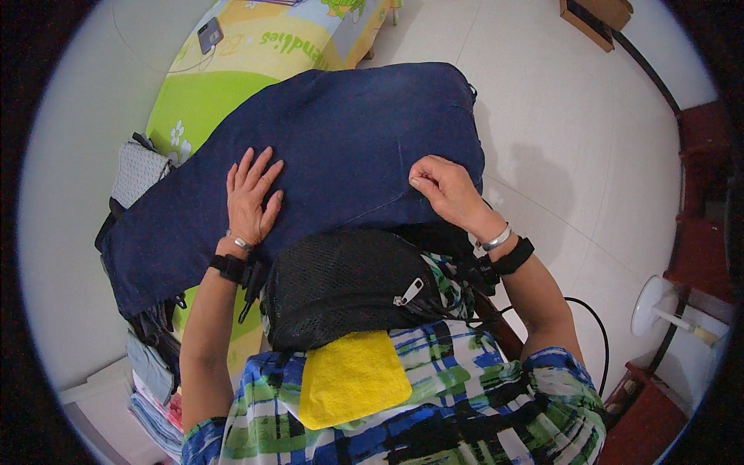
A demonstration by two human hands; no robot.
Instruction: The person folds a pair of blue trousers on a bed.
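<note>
A dark blue garment (349, 128) with thin seam lines lies spread before me over a patterned bed cover. My left hand (253, 200) rests palm down on its middle, fingers apart, holding nothing that I can see. On the right part of the garment, my right hand (444, 189) has its fingers curled in, with the thumb tip against the index finger. No fold of cloth shows in that pinch. The near edge of the garment reaches a black mesh pouch (349, 285) at my waist.
The green and yellow bed cover (215, 99) bears a phone (210, 36) on a cable. A grey patterned cloth (139, 174) lies at left, with folded clothes (154, 407) below it. A cardboard box (587, 23), white round-based stand (648, 305) and dark red furniture (700, 256) stand right.
</note>
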